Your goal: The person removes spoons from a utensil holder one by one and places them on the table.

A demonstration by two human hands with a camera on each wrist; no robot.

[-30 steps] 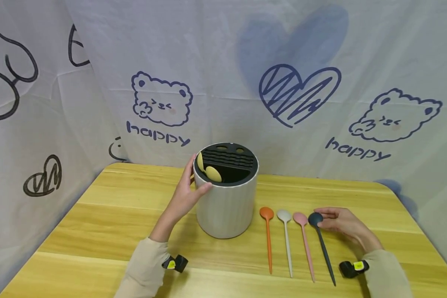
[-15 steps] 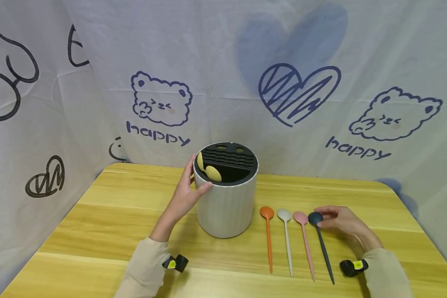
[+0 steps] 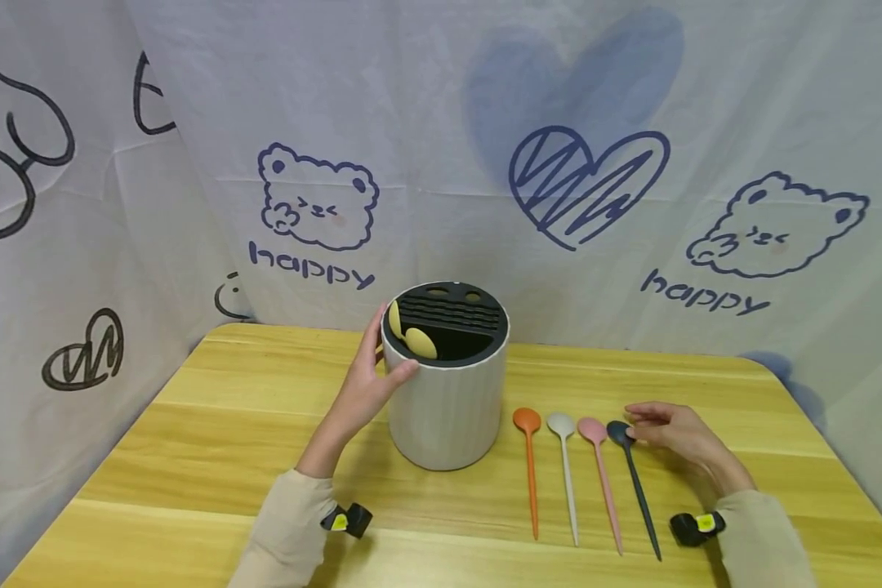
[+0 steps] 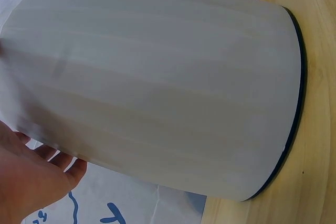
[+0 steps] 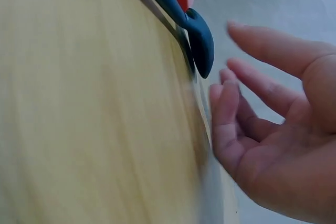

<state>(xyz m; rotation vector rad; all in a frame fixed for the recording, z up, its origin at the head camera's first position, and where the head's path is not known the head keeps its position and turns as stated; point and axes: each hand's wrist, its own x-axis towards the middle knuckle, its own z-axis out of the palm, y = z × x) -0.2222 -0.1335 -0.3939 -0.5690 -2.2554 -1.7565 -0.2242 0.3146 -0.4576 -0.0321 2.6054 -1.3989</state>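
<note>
The right hand (image 3: 672, 430) is leaving the dark spoon (image 3: 616, 430) lying rightmost, fingers spreading; the left hand (image 3: 363, 396) is gripping the bin (image 3: 447, 416).

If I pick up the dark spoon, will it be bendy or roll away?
The dark spoon is probably stiff: its thin handle looks straight. It's likely light, being so slim. Its wide bowl should keep it from rolling far.

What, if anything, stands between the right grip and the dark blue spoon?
Nothing visible: in the right wrist view, only a gap separates the right grip from the dark blue spoon. The pink spoon lies beyond it.
</note>
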